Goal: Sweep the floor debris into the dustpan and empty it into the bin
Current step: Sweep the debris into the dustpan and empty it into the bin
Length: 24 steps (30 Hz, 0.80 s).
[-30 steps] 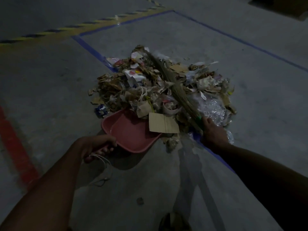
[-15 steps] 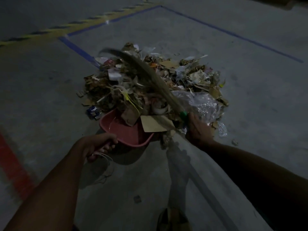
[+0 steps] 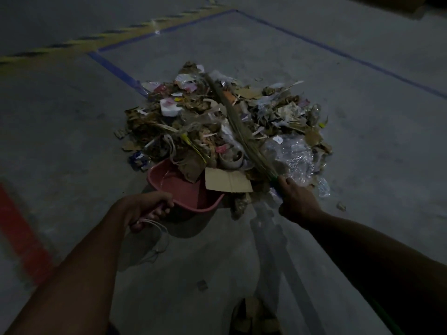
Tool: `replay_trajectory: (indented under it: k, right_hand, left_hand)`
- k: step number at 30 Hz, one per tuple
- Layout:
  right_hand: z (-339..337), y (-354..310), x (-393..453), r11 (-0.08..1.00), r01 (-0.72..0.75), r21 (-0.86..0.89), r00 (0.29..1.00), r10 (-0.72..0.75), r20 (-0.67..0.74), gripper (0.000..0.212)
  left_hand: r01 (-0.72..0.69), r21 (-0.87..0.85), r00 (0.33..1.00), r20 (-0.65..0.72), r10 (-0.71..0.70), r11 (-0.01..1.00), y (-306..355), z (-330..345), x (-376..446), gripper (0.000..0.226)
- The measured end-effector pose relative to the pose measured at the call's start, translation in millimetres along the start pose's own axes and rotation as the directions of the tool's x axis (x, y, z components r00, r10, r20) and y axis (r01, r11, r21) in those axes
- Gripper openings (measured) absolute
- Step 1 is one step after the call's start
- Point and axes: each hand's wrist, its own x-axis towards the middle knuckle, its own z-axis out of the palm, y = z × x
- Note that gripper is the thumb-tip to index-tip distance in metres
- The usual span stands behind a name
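My left hand [image 3: 147, 206] grasps the handle of the pink dustpan [image 3: 186, 189], fingers curled round it; a loop of pale cord [image 3: 157, 238] hangs from the handle end below my knuckles. The dustpan sits low on the grey concrete floor [image 3: 72, 141], its open mouth facing away from me and pressed against the near edge of the debris pile [image 3: 217, 122]. Some debris already lies over its lip: a brown paper scrap and a flat piece of cardboard [image 3: 227, 181] resting across the right rim. My right hand [image 3: 296, 201] is clenched round the broom [image 3: 237, 126] at the green collar where the bristles begin; the straw bristles run away from me across the top of the pile toward its far side. The pile is mixed paper, cardboard, wrappers and a crumpled sheet of clear plastic [image 3: 290, 155] just beyond my right hand. A few loose scraps lie apart from the pile on the floor to the right. Blue floor lines [image 3: 116, 68] pass under the heap's far left side; a yellow-and-black striped line [image 3: 72, 44] runs beyond, and a red stripe [image 3: 21, 233] marks the floor at my left. The light is dim. No bin is in view.
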Motion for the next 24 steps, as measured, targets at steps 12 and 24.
replay_trajectory:
  k: [12,24]
  right_hand:
    - [-12.8,5.1,-2.4,0.978,0.067,0.198,0.988,-0.038,-0.147,0.044]
    - [-4.8,-22.2,1.0,0.979,-0.136,0.151,0.99,0.128,0.065,0.068]
  left_hand:
    - [-0.002,0.046,1.0,-0.021,0.003,0.999,-1.4,-7.9,5.5,0.028]
    - [-0.005,0.048,0.998,-0.063,0.008,0.999,-4.2,-1.3,-5.2,0.037]
